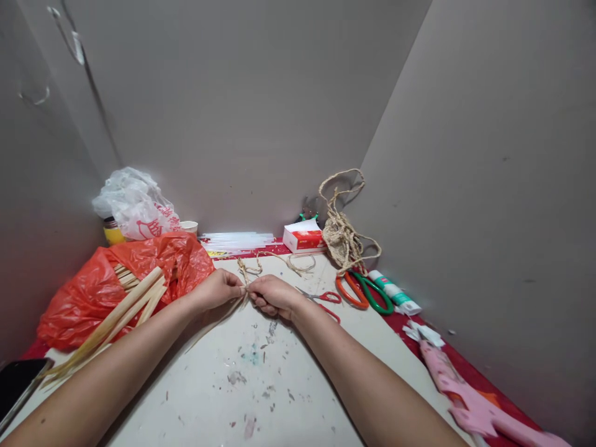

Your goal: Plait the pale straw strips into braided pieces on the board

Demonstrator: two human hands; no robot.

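Observation:
My left hand point(220, 290) and my right hand point(274, 295) meet above the pale work board point(288, 379), thumbs and fingertips pinched close together. Between them they grip a thin twisted straw cord point(243, 270), which runs on behind the hands. A loose straw strand point(205, 335) trails from under the left hand toward me. The exact spot where the fingers press is partly hidden by the fingertips. Just right of my right hand lie small red-handled scissors point(329, 297).
At left, a red plastic bag point(79, 292) holds flat straw strips point(125, 304); a phone point(18, 385) lies nearer. Glue sticks point(237, 241) and a red-white box point(305, 237) line the back. Rightward are a straw cord bundle point(342, 239), larger scissors point(379, 298), a tube point(395, 292) and a pink glue gun point(465, 391).

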